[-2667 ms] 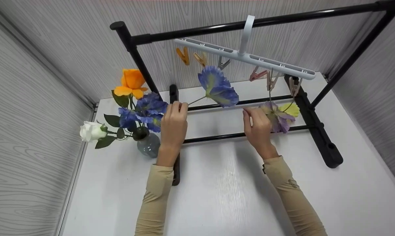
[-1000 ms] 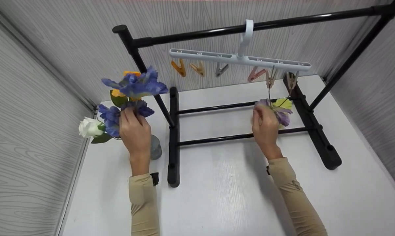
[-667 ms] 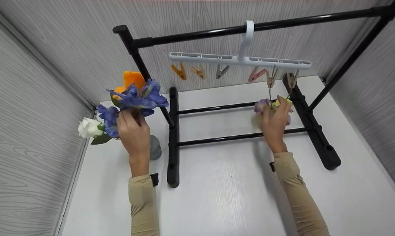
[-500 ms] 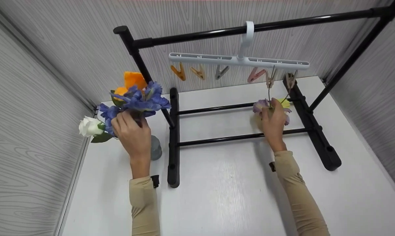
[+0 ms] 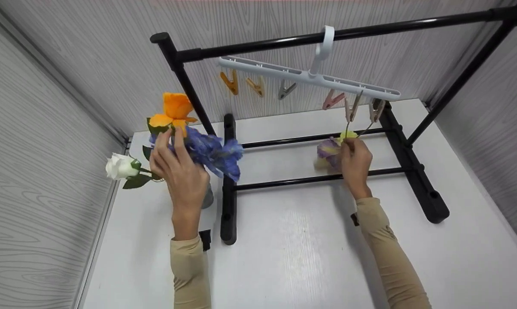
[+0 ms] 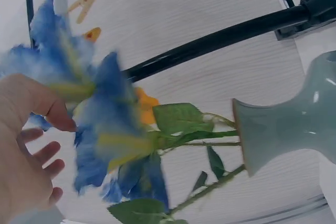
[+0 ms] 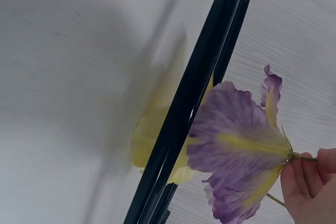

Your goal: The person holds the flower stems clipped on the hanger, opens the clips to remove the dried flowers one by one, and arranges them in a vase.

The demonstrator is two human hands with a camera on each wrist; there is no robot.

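Now our right hand (image 5: 356, 161) pinches the purple flower (image 7: 244, 145) by its stem (image 7: 306, 158), our loose left hand (image 5: 181, 171) near blue flowers (image 5: 217, 152).

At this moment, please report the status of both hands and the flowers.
Left hand relaxed beside blue irises, contact unclear. Right hand pinching purple iris by stem, bloom below clothespins. Black crossbar near bloom, possibly in the way.

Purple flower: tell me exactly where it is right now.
In the head view, the purple flower is right of centre, below the pale hanger and just left of the right hand, which pinches its stem.
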